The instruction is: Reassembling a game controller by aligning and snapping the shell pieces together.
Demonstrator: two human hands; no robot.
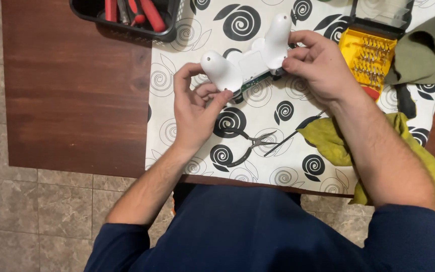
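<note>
In the head view, you hold a white game controller [250,63] with both hands, lifted a little above the white cloth with black spirals [273,166] that covers part of the brown table [76,90]. The controller is turned with its back to you, the two handles pointing away and left. Your left hand [195,108] pinches the left handle between thumb and fingers. Your right hand [318,63] closes on the right handle, the thumb pressing from below. At the lower edge a green strip shows, probably the circuit board, so the shell seems partly open.

I judge the controller to be light and stiff, with smooth plastic that can slip. The board and the thin shell edges are fragile, so it is better to take hold at the thick handles, as you do now, and not at the seam.

On the cloth below your hands lie small dark pliers [250,146]. A yellow rag [333,141] lies under your right forearm. Right of your right hand stands a yellow tray of screwdriver bits [368,58] in a black case, and a green cloth [426,55] is beside it. At the top left a black basket [164,31] holds tools with red handles [149,12]. I can make out no labels or signs
</note>
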